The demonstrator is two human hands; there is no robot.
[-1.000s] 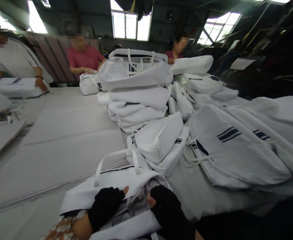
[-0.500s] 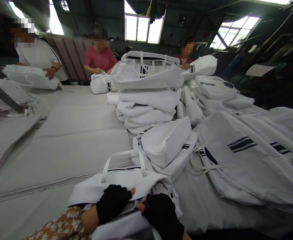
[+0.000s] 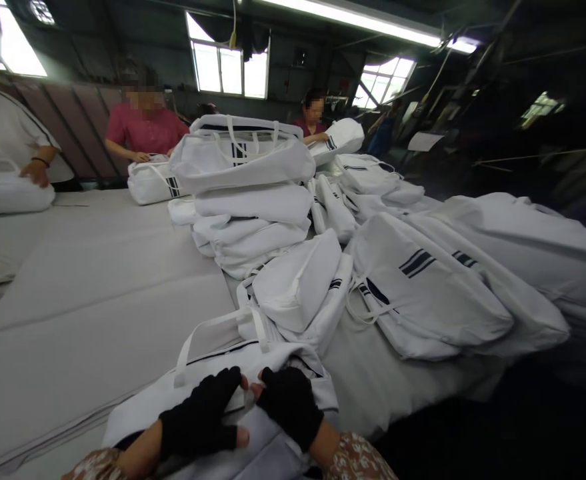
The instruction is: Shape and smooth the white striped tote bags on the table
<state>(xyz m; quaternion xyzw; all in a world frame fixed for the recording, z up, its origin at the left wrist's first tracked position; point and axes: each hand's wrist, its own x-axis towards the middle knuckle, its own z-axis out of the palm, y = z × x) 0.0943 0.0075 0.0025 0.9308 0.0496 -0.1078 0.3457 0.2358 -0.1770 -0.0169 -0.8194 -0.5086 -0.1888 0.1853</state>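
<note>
Here both black-gloved hands, left [image 3: 200,423] and right [image 3: 289,405], pinch the white fabric bag [image 3: 207,390] at lower centre. The grip looks shallow, so the slack cloth could slip free, or its white strap handle [image 3: 217,328] could snag.

Worn on the head, looking forward and down along the counter [image 3: 97,293]. Close over both gloved hands, left hand [image 3: 200,417] and right hand [image 3: 290,403], at the bottom edge; farther out, stacked white bags [image 3: 247,193], co-workers and windows. Only one view.
</note>
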